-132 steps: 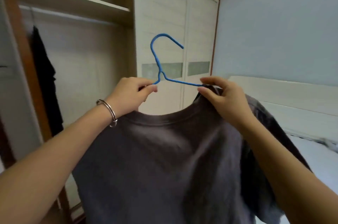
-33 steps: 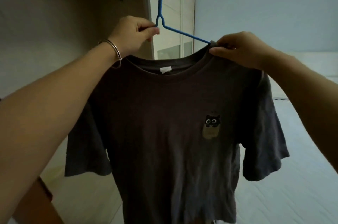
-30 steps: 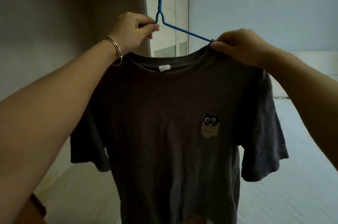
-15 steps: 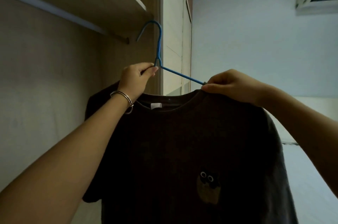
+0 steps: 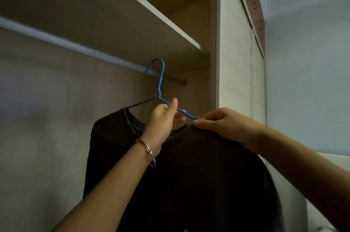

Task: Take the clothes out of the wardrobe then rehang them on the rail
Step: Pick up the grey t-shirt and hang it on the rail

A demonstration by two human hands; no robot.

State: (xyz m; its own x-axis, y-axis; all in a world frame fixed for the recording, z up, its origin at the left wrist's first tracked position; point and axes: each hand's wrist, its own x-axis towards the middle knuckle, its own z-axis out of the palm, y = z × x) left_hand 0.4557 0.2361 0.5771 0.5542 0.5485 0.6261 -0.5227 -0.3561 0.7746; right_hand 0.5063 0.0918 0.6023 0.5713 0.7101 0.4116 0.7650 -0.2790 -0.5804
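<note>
A dark grey t-shirt (image 5: pixel 198 175) hangs on a blue wire hanger (image 5: pixel 160 87) inside the wardrobe. The hanger's hook sits over the silver rail (image 5: pixel 75 47) near the rail's right end. My left hand (image 5: pixel 162 120), with a bracelet at the wrist, grips the hanger's right arm just below the neck. My right hand (image 5: pixel 225 125) pinches the shirt's right shoulder, where the hanger arm enters the collar. The lower part of the shirt runs out of view.
A shelf (image 5: pixel 151 8) runs above the rail. The white wardrobe door (image 5: pixel 236 61) stands to the right, and a pale blue wall (image 5: pixel 306 80) lies beyond it. The wardrobe's back panel (image 5: pixel 37 118) is behind the shirt.
Both hands have carried the shirt up and into the wardrobe. The hook now sits over the rail. My left hand has slid from the hanger's neck to its right arm.
</note>
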